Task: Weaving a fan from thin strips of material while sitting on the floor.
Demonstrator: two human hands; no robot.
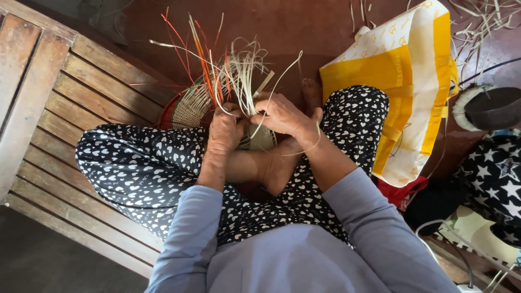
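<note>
Over slatted bench (81, 103), left hand (225, 127) and right hand (282, 115) (wrists bent inward) pinch basket strips (241, 76).

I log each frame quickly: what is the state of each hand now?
Left hand: closed on pale strips of the woven basket.
Right hand: closed, pinching one pale strip.

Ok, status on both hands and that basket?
Left hand, right hand both pinching pale strips. Half-woven basket on lap, loose ends up. Nothing in the way.
</note>
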